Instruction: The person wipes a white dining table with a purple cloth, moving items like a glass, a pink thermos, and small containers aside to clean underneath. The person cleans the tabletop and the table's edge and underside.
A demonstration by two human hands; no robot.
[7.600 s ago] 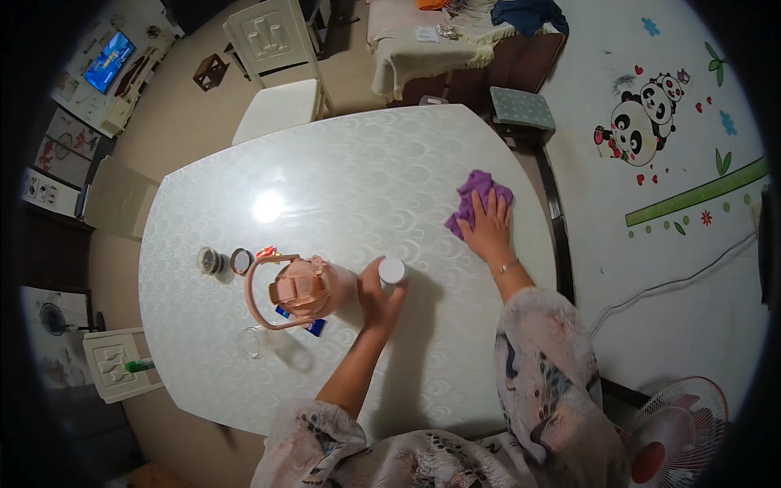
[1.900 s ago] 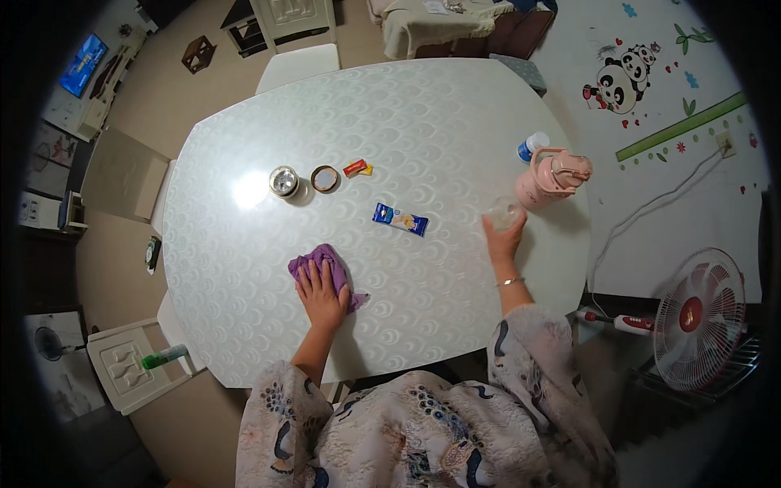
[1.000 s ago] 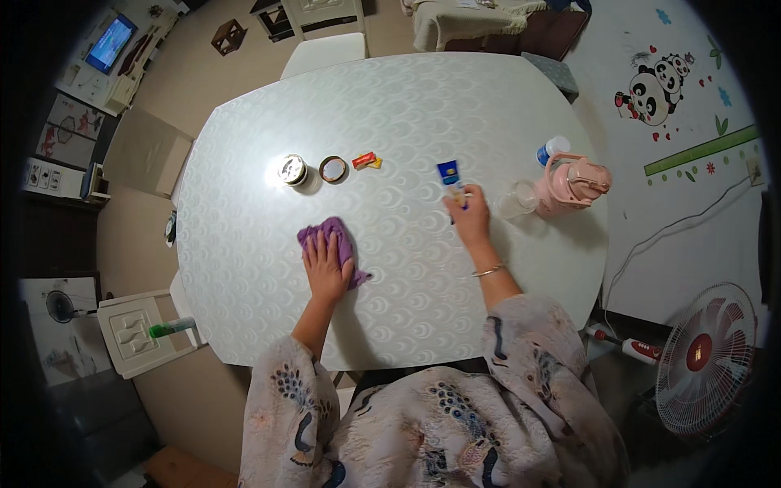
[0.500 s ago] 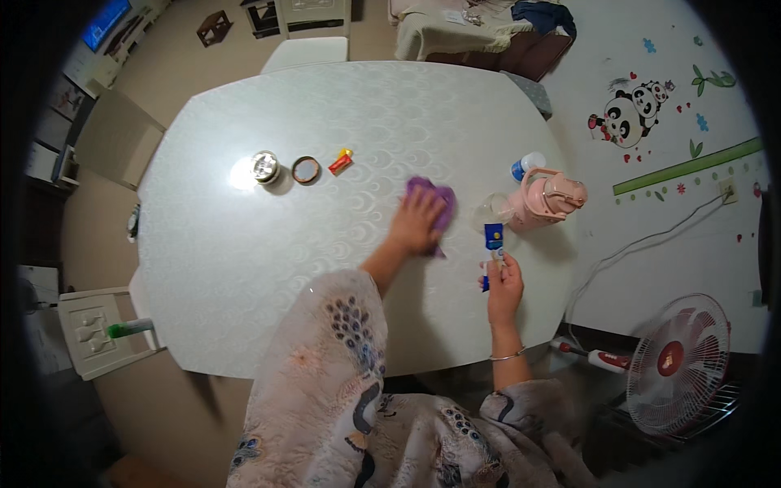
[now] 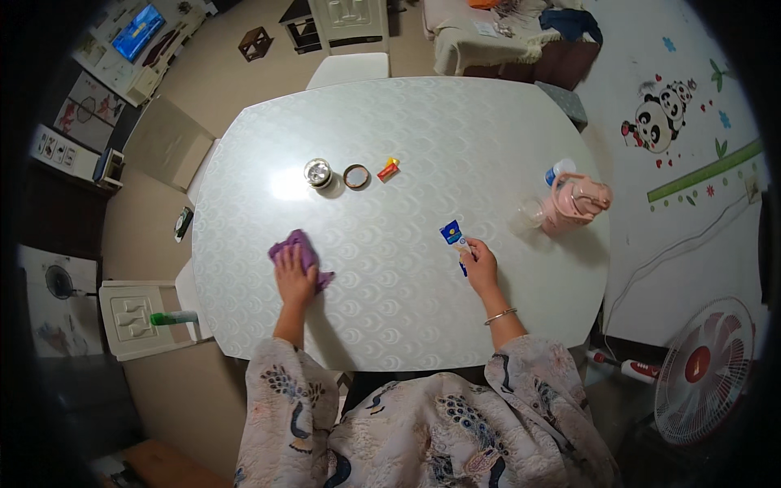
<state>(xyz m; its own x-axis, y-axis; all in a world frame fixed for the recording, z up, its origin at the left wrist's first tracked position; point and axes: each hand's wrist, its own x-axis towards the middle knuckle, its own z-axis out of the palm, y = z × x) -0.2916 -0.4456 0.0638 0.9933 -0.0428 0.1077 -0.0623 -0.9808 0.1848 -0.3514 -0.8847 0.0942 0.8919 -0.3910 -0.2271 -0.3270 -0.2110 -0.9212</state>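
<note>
Over on the left of the white patterned table, my left hand lies flat on a crumpled purple cloth, fingers spread and pressing it to the surface. My right hand, a bracelet at its wrist, is closed around a small blue-and-white packet just above the table. Part of the packet is hidden by my fingers. Beyond my left hand stand a small shiny jar, a round dark-rimmed lid and a small red-and-yellow packet.
At the right side of the table are a pink handled bottle, a clear glass and a white-and-blue container. A red-and-white fan stands off the near right edge. Chairs surround the table; a green-capped bottle is at the left one.
My left hand has swept the purple cloth from the table's middle to its left side. My right hand still holds the packet, now tilted and farther left from the pink bottle. The view has shifted.
</note>
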